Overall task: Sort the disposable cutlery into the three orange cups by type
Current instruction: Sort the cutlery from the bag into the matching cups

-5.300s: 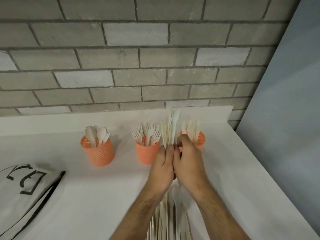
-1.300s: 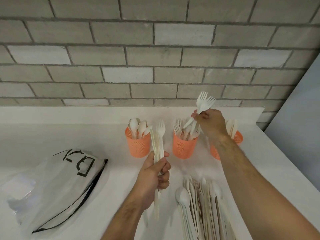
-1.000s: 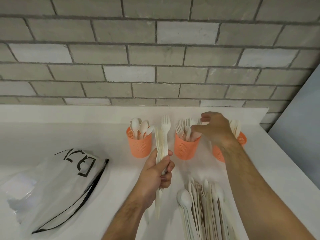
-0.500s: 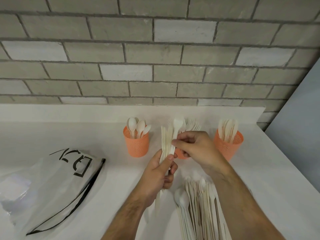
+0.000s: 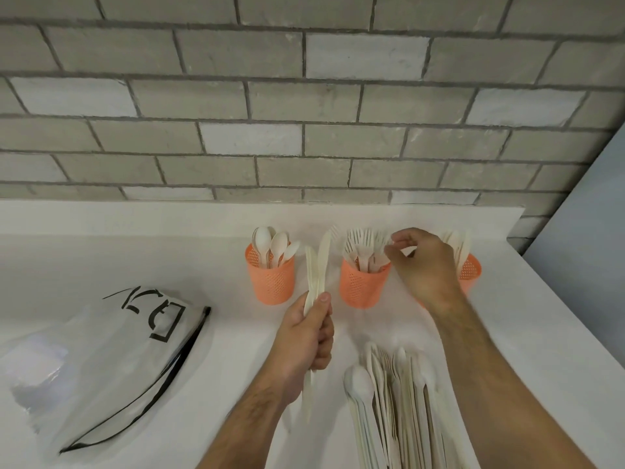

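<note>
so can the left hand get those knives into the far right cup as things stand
Probably not directly. The left hand grips the knives left of the fork cup, and the right hand and forearm lie in front of the right cup, blocking the way.

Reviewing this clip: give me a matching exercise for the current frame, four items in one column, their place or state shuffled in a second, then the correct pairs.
Items:
1. spoon cup
2. fork cup
3. left hand
4. clear bag

Places or states:
A. lying flat at the left of the counter
B. grips a bundle of cutlery
C. leftmost of the three orange cups
D. middle cup, right hand at its rim

Pairs: 1-C, 2-D, 3-B, 4-A
</note>
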